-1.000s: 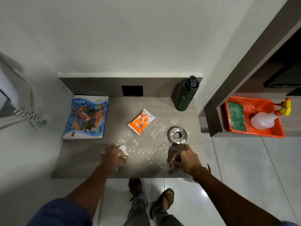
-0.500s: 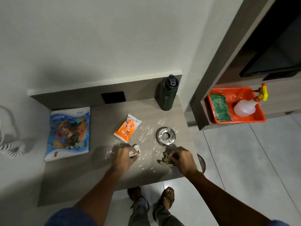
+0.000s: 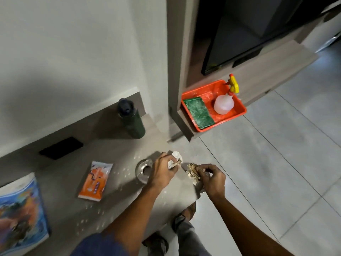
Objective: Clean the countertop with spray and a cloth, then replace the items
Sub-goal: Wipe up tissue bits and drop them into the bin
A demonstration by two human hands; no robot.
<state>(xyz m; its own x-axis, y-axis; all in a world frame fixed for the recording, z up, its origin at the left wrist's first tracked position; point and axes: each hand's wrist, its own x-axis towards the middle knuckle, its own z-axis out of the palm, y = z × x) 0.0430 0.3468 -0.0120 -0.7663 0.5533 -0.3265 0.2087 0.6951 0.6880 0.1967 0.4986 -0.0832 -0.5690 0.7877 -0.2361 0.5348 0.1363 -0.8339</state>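
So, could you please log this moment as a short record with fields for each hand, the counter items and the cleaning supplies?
left hand: closed on white crumpled paper
right hand: closed on brownish crumpled scraps, past the counter's right edge
countertop: speckled with small white bits
items on counter: dark green bottle upright at the back, orange packet, metal ashtray, book
cleaning supplies: spray bottle and green cloth in the orange tray, untouched

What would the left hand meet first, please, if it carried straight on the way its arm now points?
Probably nothing on the counter: the left hand, its grip shut on crumpled white paper, points toward bare grey floor tile. Depth is unclear.
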